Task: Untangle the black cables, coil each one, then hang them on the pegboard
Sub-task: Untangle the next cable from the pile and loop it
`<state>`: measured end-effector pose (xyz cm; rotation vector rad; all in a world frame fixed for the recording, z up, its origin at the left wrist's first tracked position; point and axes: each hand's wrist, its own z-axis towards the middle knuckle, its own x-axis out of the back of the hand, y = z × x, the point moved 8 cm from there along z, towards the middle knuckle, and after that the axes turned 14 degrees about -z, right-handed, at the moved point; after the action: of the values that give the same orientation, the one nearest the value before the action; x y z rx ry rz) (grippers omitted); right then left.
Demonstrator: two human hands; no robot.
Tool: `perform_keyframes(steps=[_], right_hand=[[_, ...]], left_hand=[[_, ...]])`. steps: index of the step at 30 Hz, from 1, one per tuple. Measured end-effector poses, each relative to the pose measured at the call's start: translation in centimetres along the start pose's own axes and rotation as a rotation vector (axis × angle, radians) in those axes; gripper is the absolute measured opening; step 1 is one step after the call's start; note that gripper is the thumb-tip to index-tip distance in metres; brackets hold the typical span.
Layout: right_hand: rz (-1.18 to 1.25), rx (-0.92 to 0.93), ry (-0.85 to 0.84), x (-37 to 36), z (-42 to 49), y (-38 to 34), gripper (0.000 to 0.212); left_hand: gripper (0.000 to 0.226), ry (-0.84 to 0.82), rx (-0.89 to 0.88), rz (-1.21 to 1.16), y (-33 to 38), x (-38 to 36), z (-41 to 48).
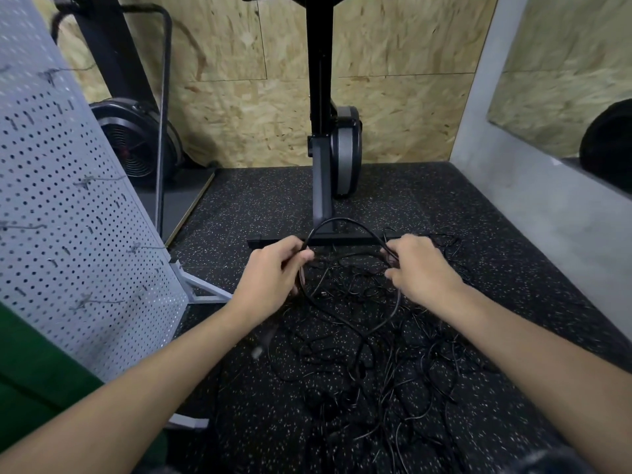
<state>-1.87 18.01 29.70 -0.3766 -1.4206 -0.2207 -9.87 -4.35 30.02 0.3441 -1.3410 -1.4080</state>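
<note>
A tangle of thin black cables [383, 364] lies spread on the speckled black floor mat in front of me. One thicker black cable [345, 222] arches up between my hands, and loops of it hang down below them. My left hand [273, 271] grips it at the left end of the arch, fingers curled round it. My right hand [420, 268] pinches the same cable at the right end. The grey pegboard [68, 206] leans at the left with several metal hooks on it; nothing hangs from them.
An exercise machine's black post and T-shaped foot [321, 186] stand just beyond my hands. A fan-wheel machine [136, 142] sits behind the pegboard's white frame foot [201, 292]. A grey concrete ledge [533, 213] borders the mat on the right, chipboard wall at the back.
</note>
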Motion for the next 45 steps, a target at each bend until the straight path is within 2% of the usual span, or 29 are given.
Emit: perform_keyframes(steps=[2,5,7,13,18,20,27,33,35,38,41,43,45], right_hand=[[0.127,0.026,-0.034,0.1,0.0,-0.3,0.019],[0.487,0.108,-0.283,-1.4,-0.8,-2.2,0.021],[0.625,0.143,-0.360,-2.1,-1.2,-2.9,0.029],[0.665,0.247,-0.433,-3.1,-2.0,-4.5,0.047],[0.641,0.289,-0.481,-3.7,-2.8,-5.6,0.026],[0.610,0.304,-0.516,-3.6,-3.0,-5.6,0.026],[0.411,0.362,-0.483,-3.2,-2.8,-5.8,0.038],[0.208,0.396,-0.457,-3.0,-2.9,-5.5,0.046],[0.187,0.381,-0.450,-3.4,-2.7,-5.3,0.046],[0.163,0.380,-0.459,-4.0,-2.7,-5.3,0.040],[0.227,0.389,-0.495,-4.2,-3.1,-5.5,0.029],[0.228,0.420,-0.488,-4.1,-3.2,-5.6,0.025],[0.232,0.454,-0.513,-4.2,-3.3,-5.6,0.019]], left_hand=[[0.019,-0.031,0.043,-0.120,-0.3,-0.4,-0.1],[0.020,-0.066,0.090,-0.307,-0.6,-0.9,-0.1],[0.021,-0.055,0.127,-0.429,-0.9,-0.8,0.1],[0.021,-0.054,0.193,-0.708,-0.9,-1.3,-0.1],[0.024,-0.029,0.266,-0.920,-0.7,-1.3,0.1],[0.027,0.018,0.262,-0.922,-1.0,-0.8,0.3],[0.029,0.185,0.273,-0.727,-2.7,0.8,0.4],[0.021,0.158,0.109,-0.147,-2.5,2.5,-0.1],[0.046,0.062,-0.005,0.004,-1.4,1.9,-0.3],[0.080,-0.171,-0.110,0.130,0.3,0.0,-1.2],[0.112,-0.189,-0.098,0.243,-0.4,-0.3,-1.1],[0.118,-0.170,-0.071,0.355,-0.9,0.1,-0.6],[0.111,-0.193,-0.051,0.443,-1.2,0.0,-0.3]])
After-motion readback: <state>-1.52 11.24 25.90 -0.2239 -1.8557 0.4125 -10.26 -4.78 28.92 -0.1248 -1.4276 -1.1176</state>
